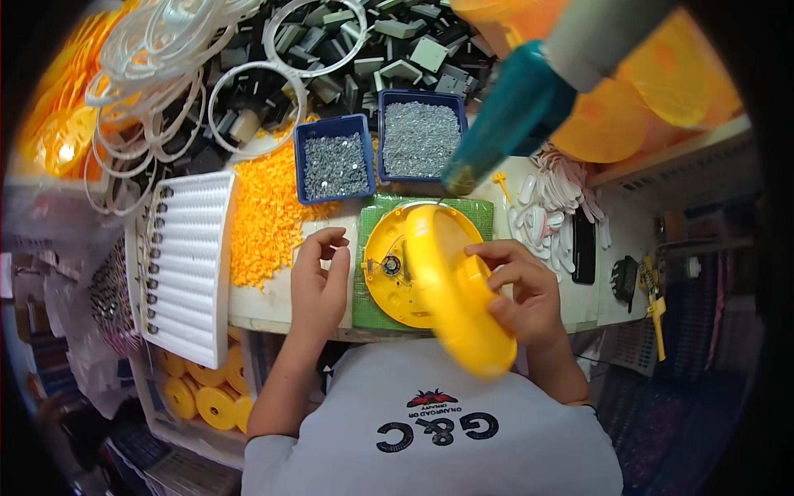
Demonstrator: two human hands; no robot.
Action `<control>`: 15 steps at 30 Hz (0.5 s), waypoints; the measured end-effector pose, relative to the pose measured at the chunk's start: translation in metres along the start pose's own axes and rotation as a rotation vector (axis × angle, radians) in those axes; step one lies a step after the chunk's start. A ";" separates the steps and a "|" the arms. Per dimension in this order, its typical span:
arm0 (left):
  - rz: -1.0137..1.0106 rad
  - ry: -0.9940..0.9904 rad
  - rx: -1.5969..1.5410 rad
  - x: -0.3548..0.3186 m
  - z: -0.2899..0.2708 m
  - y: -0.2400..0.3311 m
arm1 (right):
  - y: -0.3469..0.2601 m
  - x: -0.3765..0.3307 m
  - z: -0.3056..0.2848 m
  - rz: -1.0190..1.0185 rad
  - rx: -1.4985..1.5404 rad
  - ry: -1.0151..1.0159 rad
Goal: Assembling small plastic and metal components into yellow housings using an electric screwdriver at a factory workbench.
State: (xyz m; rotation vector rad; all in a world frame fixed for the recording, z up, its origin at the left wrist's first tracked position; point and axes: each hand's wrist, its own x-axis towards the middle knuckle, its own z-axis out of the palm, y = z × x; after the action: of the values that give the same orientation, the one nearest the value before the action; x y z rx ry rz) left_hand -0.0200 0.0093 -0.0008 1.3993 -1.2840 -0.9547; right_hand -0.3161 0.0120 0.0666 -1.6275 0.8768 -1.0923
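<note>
My right hand point(528, 291) grips a round yellow plastic cover point(451, 298) by the raised hub at its middle. The cover is tilted on edge and slightly blurred. Partly behind it, a round yellow housing point(389, 293) lies open side up on a green mat point(364, 318). A small dark round part with thin wires shows inside the housing; the cover hides its right side. Just left of the housing, my left hand point(318, 277) is half curled, with thumb and fingers apart and nothing visible in it.
A teal power screwdriver point(513, 116) hangs above the mat's far edge. Two blue trays of small metal parts point(335, 165) stand behind. Orange plastic pieces point(265, 219) and a white ribbed tray point(186, 264) are left; white parts point(542, 219) and a black phone-like slab point(584, 248) right.
</note>
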 end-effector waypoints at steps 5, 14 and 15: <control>-0.135 -0.102 0.041 -0.006 0.011 0.000 | 0.010 0.013 0.019 -0.109 -0.588 -0.034; -0.105 -0.196 0.083 -0.007 0.009 -0.015 | 0.031 0.023 0.034 -0.065 -0.776 -0.061; -0.110 -0.190 0.077 -0.006 0.007 -0.016 | 0.031 0.024 0.035 -0.065 -0.778 -0.071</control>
State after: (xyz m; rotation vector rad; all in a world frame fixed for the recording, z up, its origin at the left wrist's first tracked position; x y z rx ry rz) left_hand -0.0237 0.0137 -0.0183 1.4792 -1.4080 -1.1456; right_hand -0.2765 -0.0076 0.0380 -2.3182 1.3064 -0.7580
